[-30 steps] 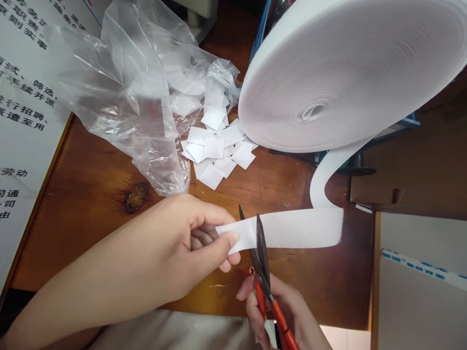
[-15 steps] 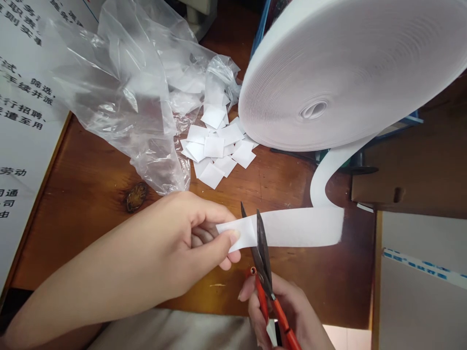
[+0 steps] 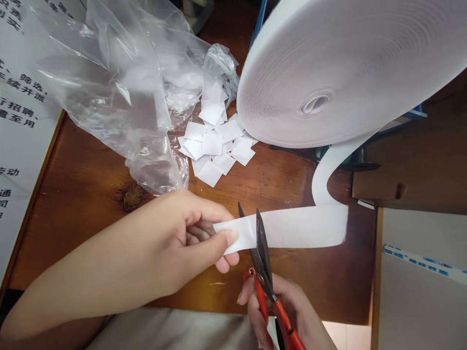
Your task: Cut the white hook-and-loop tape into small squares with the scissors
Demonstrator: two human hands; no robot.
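Between thumb and fingers, my left hand pinches the free end of a white fabric-like strip. My right hand grips red-handled scissors, whose dark blades are parted around the strip just right of my left fingertips. From there the strip runs right, folds back and curves up to a large white roll at the upper right. Beyond my left hand lies a heap of small white cut pieces on the wooden table.
A crumpled clear plastic bag spreads over the upper left, touching the heap. Printed white sheets line the left edge. Brown cardboard stands at right, with a blue basket edge behind the roll.
The view has shifted slightly. The scissor blades look a touch wider apart around the strip; both hands keep their holds.
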